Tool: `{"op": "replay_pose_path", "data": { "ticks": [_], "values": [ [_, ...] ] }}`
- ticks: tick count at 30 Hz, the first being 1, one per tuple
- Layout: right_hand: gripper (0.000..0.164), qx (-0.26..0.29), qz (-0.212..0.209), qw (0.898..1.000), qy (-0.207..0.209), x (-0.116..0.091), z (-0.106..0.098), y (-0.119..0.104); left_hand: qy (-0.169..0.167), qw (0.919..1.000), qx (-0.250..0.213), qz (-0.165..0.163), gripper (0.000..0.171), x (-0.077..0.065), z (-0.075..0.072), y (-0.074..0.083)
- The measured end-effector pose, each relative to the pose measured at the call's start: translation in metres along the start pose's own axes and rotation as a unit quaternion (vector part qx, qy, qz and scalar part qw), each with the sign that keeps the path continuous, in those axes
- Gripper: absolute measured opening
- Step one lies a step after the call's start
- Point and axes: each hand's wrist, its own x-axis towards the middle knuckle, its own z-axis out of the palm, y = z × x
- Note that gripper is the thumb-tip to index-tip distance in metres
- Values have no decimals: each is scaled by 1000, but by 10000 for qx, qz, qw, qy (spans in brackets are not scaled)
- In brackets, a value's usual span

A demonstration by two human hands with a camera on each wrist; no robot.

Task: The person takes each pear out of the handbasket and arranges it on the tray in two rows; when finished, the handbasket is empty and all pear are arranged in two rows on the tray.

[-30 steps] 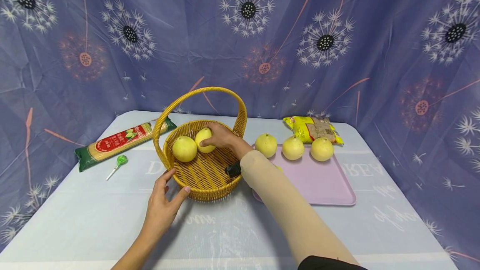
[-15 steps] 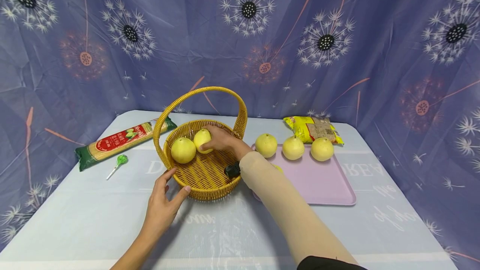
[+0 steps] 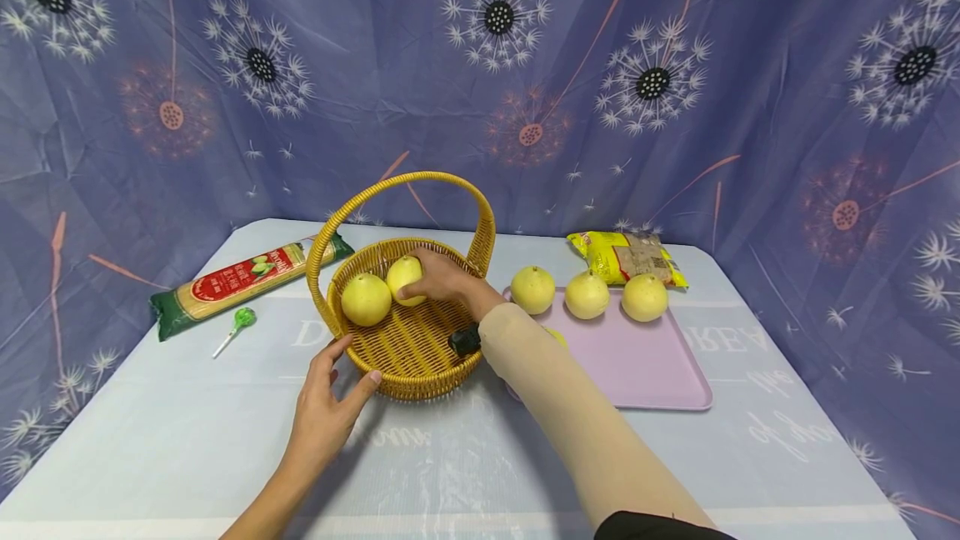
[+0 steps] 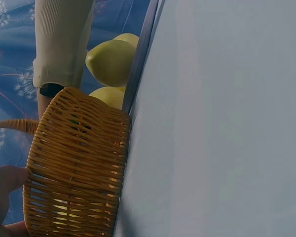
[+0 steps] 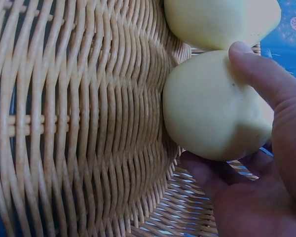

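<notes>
A woven basket (image 3: 420, 390) with a tall arched handle stands left of centre, two round pale-yellow pears inside. My right hand (image 3: 441, 275) reaches over the rim and grips one pear (image 3: 403, 279). In the right wrist view the thumb presses that pear's upper side, while the fingers curl under it, close to the woven wall. The other pear (image 3: 366, 300) sits to its left. At the basket's near-left side, my left hand (image 3: 327, 407) is spread, its thumb and fingertips resting at the rim; the left wrist view shows the fingertips meeting the edge.
Right of the basket, a lilac tray (image 3: 667, 373) bears several pears (image 3: 587, 296), one yellow piece partly hidden by the right sleeve. Behind it lies a yellow snack bag (image 3: 626, 258). At left are a noodle pack (image 3: 240, 282) and a green lollipop (image 3: 243, 319).
The gripped pear has shifted slightly left in the basket with my right hand, and the other pear has been nudged slightly left and nearer. In the last half second almost nothing moves.
</notes>
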Motion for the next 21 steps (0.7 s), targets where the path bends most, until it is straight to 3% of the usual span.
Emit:
{"op": "replay_pose_path", "data": {
  "ticks": [5,11,21],
  "values": [
    [75,-113,-119,9998,121,2,0,-1,70,10000,-5,-1,63,0,0,-1],
    [72,188,-193,9993,246,3,-3,-6,123,9999,-2,42,63,1,1,-1],
    [78,281,-291,9984,387,-8,-24,-27,114,9999,-42,45,62,0,1,-1]
  ]
}}
